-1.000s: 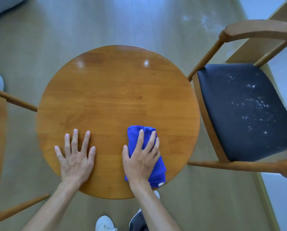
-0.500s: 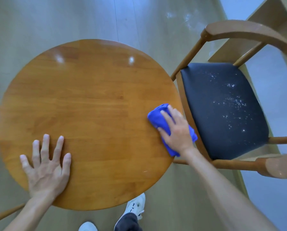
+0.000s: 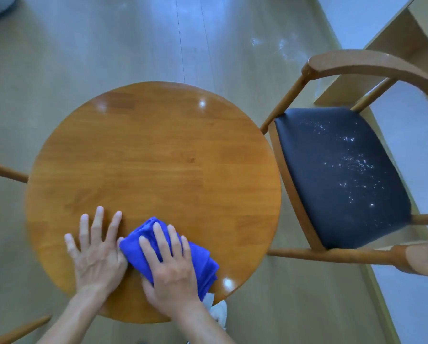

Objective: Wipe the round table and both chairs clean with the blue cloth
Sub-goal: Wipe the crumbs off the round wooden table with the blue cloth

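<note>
A round glossy wooden table (image 3: pixel 158 157) fills the middle of the view. My right hand (image 3: pixel 169 264) lies flat, fingers straight, pressing the folded blue cloth (image 3: pixel 205 264) onto the table's near edge. Just left of it, my left hand (image 3: pixel 96 252) rests flat on the tabletop with fingers spread, its thumb side touching the cloth. To the right stands a wooden chair (image 3: pixel 362 68) with a black seat (image 3: pixel 319 199) speckled with white crumbs. Only wooden rails of the second chair (image 3: pixel 4 173) show at the left edge.
Pale wood floor (image 3: pixel 133 45) surrounds the table, with whitish specks near the right chair's back. A light wooden shelf unit (image 3: pixel 406 40) stands at the far right. My white shoe (image 3: pixel 219 311) shows under the table's near edge.
My right hand has swept the cloth from the table's right edge back to the near edge, beside my left hand. The left hand stays flat on the tabletop.
</note>
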